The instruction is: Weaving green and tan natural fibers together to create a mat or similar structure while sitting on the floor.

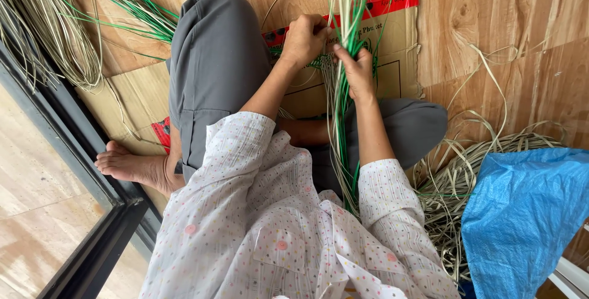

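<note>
I sit on the floor with a bundle of pale and green weaving strips [343, 121] running from my lap up past my hands. My left hand [304, 38] is closed around strips at the top of a small woven green band [319, 63]. Just to its right, my right hand [357, 71] pinches several green and pale strips against the bundle. The two hands nearly touch. A flattened cardboard sheet [392, 47] with a red edge lies under the work.
Loose pale strips [466, 170] pile up at the right beside a blue plastic sack [527, 213]. More pale strips [55, 35] and green strips [135, 11] lie at the upper left. A dark door track [73, 152] runs along the left, next to my bare foot [132, 167].
</note>
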